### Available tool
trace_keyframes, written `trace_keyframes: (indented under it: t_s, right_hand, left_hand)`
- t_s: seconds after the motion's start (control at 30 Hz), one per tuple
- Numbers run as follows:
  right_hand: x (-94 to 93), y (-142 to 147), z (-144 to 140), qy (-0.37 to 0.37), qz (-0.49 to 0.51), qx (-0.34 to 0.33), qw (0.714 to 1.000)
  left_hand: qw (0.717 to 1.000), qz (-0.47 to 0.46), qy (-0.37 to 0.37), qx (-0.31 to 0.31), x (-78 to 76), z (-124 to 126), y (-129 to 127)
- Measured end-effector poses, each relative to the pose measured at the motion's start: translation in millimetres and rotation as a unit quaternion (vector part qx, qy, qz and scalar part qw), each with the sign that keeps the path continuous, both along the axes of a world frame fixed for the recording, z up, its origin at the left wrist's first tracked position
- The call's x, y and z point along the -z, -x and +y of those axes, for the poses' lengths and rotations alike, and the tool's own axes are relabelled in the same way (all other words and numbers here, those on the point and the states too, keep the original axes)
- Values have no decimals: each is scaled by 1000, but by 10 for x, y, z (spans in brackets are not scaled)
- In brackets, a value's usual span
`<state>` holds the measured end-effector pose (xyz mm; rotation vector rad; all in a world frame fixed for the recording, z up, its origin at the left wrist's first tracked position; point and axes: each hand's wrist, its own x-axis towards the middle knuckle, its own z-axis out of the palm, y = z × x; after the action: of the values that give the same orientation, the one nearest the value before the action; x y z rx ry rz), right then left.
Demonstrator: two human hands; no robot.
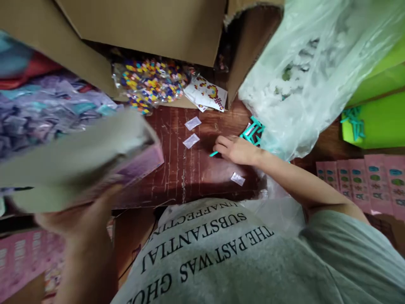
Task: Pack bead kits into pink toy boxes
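My left hand (82,217) grips an open pink-and-white box (139,166) from below, tilted and smeared by motion at the left. On the dark red-brown table (172,156), my right hand (237,150) has its fingers closed on a thin teal plastic stick (214,153), whose tip pokes out to the left. Just beyond that wrist lies a small pile of teal plastic pieces (253,130). Two small clear sachets (191,141) lie to the left of the right hand, and another sachet (238,179) lies nearer my body.
A cardboard box (152,29) at the back holds bags of colourful beads (155,82) and printed pattern sheets (210,93). Purple sachets (47,109) are heaped at left. A translucent bag (303,105) of white pieces, a lime-green bin (379,126) and pink boxes (379,181) stand right.
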<state>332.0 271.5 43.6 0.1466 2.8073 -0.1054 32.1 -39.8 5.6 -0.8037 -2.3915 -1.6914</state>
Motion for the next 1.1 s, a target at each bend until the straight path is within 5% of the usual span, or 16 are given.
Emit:
trace_keyframes:
  t_s: [0.1, 0.27, 0.43, 0.53, 0.6, 0.7, 0.87, 1.1]
  right_hand:
    - [-60, 549, -60, 11, -29, 32, 999]
    - [31, 1074, -114, 8, -105, 76, 992]
    - [-168, 930, -62, -20, -93, 66, 993]
    - [-608, 680, -101, -45, 93, 103, 989]
    - [-946, 596, -230, -73, 252, 116, 958]
    - [-1308, 704, -523, -84, 308, 38, 947]
    - [-1452, 1079, -725, -59, 264, -56, 961]
    - [-1664, 877, -364, -81, 296, 88, 948]
  left_hand:
    - [995, 99, 16, 0, 68, -108, -169]
    - [987, 100, -22, 124, -71, -19, -367]
    - [980, 106, -30, 168, -161, 61, -365]
    - [985, 97, -28, 143, -160, 80, -425]
    - [991, 53, -13, 122, -185, 133, -508]
    - [989, -38, 9, 141, -286, 283, -662]
    - [980, -92, -19, 174, -423, 487, -845]
    - [985, -70, -9, 156, -279, 446, -838]
